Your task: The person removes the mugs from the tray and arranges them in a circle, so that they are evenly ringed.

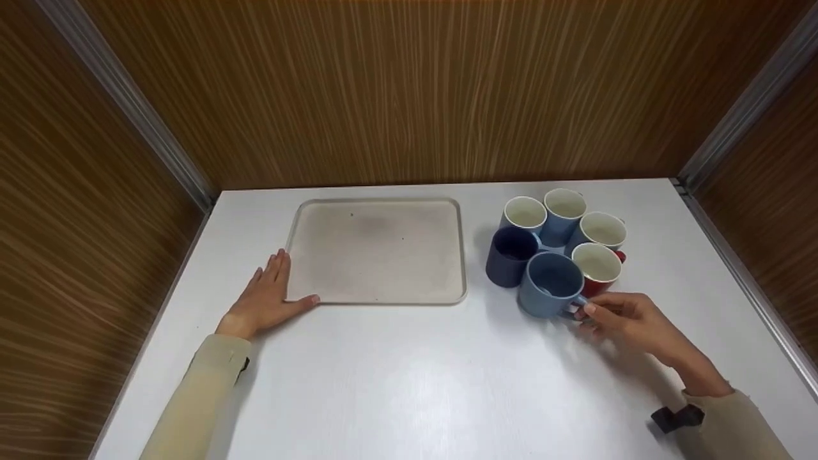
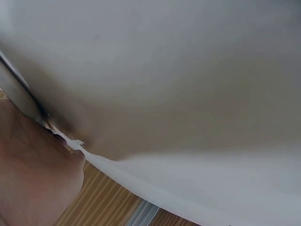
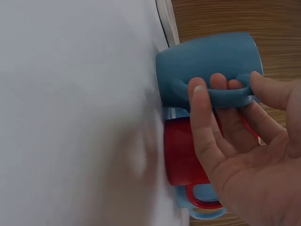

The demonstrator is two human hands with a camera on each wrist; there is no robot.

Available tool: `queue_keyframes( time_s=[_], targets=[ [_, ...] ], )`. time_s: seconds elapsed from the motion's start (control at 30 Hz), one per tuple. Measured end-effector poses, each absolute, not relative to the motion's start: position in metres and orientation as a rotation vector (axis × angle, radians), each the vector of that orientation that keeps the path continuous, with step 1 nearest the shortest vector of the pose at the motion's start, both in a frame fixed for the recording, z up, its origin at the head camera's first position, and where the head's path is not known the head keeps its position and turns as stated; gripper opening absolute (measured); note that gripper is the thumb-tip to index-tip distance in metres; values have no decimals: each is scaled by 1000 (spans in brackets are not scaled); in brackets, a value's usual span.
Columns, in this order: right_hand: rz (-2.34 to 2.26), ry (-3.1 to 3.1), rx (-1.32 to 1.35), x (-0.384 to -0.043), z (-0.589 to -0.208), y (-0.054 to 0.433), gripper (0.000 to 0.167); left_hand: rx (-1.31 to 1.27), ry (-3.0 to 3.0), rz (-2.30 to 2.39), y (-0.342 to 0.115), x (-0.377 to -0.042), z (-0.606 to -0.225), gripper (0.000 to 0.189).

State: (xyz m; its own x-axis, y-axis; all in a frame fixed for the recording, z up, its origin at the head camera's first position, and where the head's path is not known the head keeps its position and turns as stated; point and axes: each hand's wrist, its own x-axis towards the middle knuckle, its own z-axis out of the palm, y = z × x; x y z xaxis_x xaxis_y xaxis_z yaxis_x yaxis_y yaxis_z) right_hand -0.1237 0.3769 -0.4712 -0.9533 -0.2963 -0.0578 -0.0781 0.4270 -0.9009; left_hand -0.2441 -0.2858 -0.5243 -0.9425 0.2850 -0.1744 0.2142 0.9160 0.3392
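My right hand (image 1: 623, 322) pinches the handle of a light blue mug (image 1: 551, 284) at the front of a group of mugs. In the right wrist view, the fingers curl round that blue mug's (image 3: 207, 68) handle, with the thumb at its upper part. Just behind stands a red mug (image 1: 599, 271) with a white inside, and a dark blue mug (image 1: 509, 259) is at its left. On the left side, my left hand (image 1: 265, 300) lies with fingers straight along the corner of a beige tray (image 1: 377, 252), its thumb at the front rim.
Farther back in the group stand several blue mugs with white insides, among them a rear mug (image 1: 562, 217), a left mug (image 1: 524, 214) and a right mug (image 1: 601, 231). The white table (image 1: 396, 377) meets wood-grain panels (image 1: 409, 96) at the back and sides.
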Motion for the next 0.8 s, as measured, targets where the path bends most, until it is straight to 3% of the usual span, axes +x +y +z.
queue_keyframes(
  time_s=[0.3, 0.8],
  targets=[
    [-1295, 2744, -468, -127, -457, 375, 15, 390, 2867, 460, -284, -246, -524, 129],
    [-977, 3023, -728, -145, -403, 365, 13, 372, 2803, 391, -281, -253, -500, 125]
  ],
)
